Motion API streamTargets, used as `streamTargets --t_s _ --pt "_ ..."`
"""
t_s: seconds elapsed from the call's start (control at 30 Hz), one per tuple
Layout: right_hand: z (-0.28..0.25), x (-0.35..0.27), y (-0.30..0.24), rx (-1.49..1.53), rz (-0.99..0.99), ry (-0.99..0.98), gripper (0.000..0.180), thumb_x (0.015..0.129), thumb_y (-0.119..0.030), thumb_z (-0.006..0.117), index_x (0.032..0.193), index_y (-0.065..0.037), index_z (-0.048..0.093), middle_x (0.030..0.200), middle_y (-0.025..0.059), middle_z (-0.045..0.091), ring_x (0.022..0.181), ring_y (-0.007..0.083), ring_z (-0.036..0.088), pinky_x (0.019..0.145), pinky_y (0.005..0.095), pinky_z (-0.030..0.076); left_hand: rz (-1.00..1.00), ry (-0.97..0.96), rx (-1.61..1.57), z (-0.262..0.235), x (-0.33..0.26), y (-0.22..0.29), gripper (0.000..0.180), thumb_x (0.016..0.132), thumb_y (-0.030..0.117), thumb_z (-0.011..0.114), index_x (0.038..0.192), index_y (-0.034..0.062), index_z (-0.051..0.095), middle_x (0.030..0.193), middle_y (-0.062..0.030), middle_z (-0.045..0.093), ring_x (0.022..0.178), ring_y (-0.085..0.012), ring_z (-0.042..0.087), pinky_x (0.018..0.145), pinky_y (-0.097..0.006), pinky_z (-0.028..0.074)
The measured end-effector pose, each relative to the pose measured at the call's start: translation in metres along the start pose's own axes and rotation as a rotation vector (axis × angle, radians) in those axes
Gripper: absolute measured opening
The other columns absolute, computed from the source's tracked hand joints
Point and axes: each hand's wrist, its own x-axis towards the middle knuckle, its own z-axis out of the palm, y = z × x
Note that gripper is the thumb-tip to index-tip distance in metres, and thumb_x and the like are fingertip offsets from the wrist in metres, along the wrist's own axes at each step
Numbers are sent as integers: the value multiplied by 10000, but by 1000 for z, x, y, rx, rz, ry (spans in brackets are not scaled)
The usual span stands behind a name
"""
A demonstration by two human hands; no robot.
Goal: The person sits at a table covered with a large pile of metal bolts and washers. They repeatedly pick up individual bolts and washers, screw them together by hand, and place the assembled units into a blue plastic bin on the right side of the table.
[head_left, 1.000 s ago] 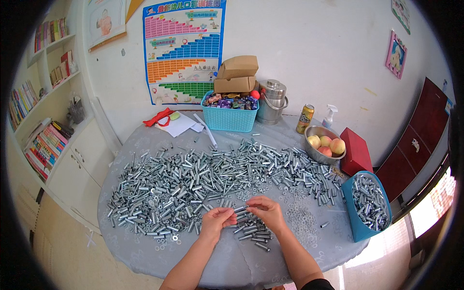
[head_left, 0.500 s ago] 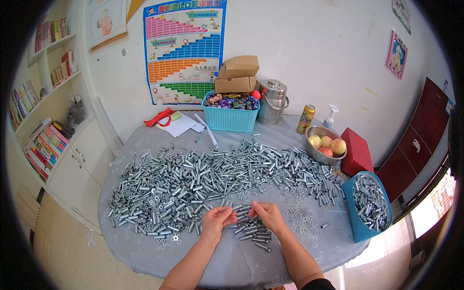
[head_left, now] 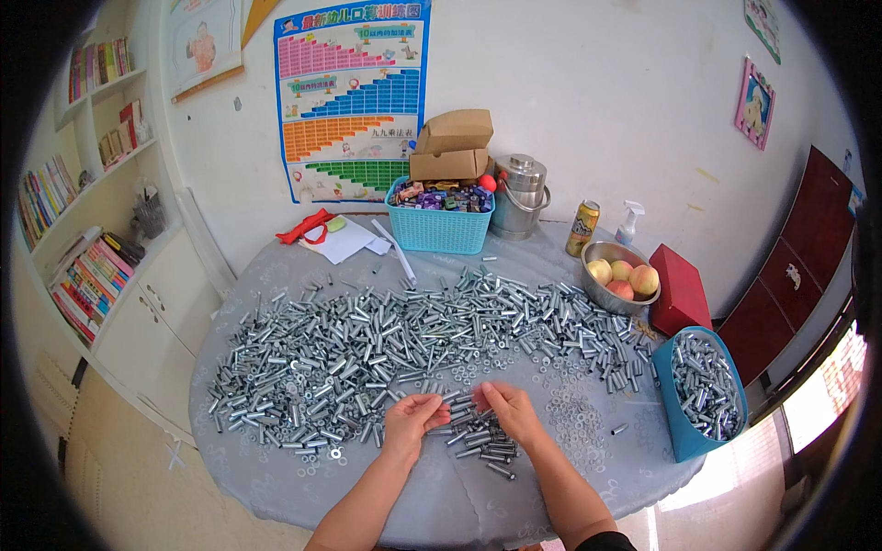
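Over the near part of a big heap of metal bolts, sleeves and pins (head_left: 367, 340), my left hand (head_left: 415, 424) is closed, thumb against fingertips. What its fingers hold is too small to make out. My right hand (head_left: 508, 410), just right of it, is pinched as well, its fingertips near the left hand's. Whatever lies in that pinch is hidden or blends with the metal behind. Between and below the hands lies a small group of bolts with sleeves (head_left: 485, 441), lying mostly side by side. Loose flat washers (head_left: 571, 418) are spread right of my right hand.
A blue bin (head_left: 680, 404) full of metal sleeves stands at the table's right edge. Behind it are a red box (head_left: 680, 289), a steel bowl (head_left: 602, 292) of peaches, a can (head_left: 582, 228) and a spray bottle (head_left: 628, 222). A turquoise basket (head_left: 439, 230) and steel pot (head_left: 520, 197) stand at the back.
Both hands keep nearly the same pose and place. The whole view has shifted very slightly; nothing else has visibly moved.
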Motion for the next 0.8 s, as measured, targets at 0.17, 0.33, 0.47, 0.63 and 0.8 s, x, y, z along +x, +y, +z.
streamTargets --t_s 0.17,0.33,0.47,0.63,0.8 --pt "-4 0 6 -8 48 -31 313 916 -246 467 984 23 612 863 78 626 747 133 562 723 254 444 18 1 31 1 -1 0 118 814 55 604 888 -34 583 821 -140 629 682 -188 627 641 -271 540" --pt "-3 -1 -1 17 57 14 297 903 -235 492 1005 22 600 887 61 626 806 114 563 735 246 446 59 -7 118 2 -2 -1 118 816 61 604 896 -23 585 824 -137 633 682 -178 626 642 -267 536" --pt "-3 1 4 157 -9 75 242 869 -213 558 950 6 620 848 64 629 776 110 562 710 228 441 100 -35 121 3 -2 -6 125 812 59 609 901 -26 588 820 -136 634 687 -181 628 643 -269 537" --pt "0 -2 2 -86 -75 -34 194 841 -201 591 908 -24 634 776 28 624 703 101 546 638 233 440 99 -36 104 4 -2 -6 116 808 33 603 907 -27 597 819 -134 635 700 -190 634 649 -276 539" --pt "-7 3 12 -202 12 33 241 869 -222 553 847 7 625 736 22 618 697 84 541 629 229 431 269 -117 353 7 -6 -14 109 791 22 623 884 -33 616 841 -102 639 721 -156 631 673 -256 530"
